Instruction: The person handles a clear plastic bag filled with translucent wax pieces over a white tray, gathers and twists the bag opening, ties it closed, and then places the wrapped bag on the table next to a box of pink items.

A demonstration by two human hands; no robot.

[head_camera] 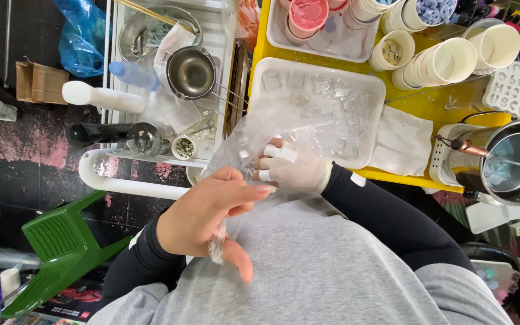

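Note:
My left hand (pixel 209 213) is bare and reaches in from the lower left in a black sleeve. It pinches a thin clear plastic film (pixel 242 141), and a twisted end of that film hangs between its fingers near my grey shirt. My right hand (pixel 293 168) wears a pale glove with white tape bands on two fingers. It sits just beyond the left hand with its fingers curled into the same film, which billows up over the edge of a white tray (pixel 260 72). The two hands nearly touch.
The white tray holds clear moulds and rests on a yellow table (pixel 428 102) with stacked white cups (pixel 446 60), a white letter mould (pixel 519 90) and a metal pot (pixel 513 162). To the left are a white cart with a metal bowl (pixel 191 72) and a green plastic chair (pixel 61 247).

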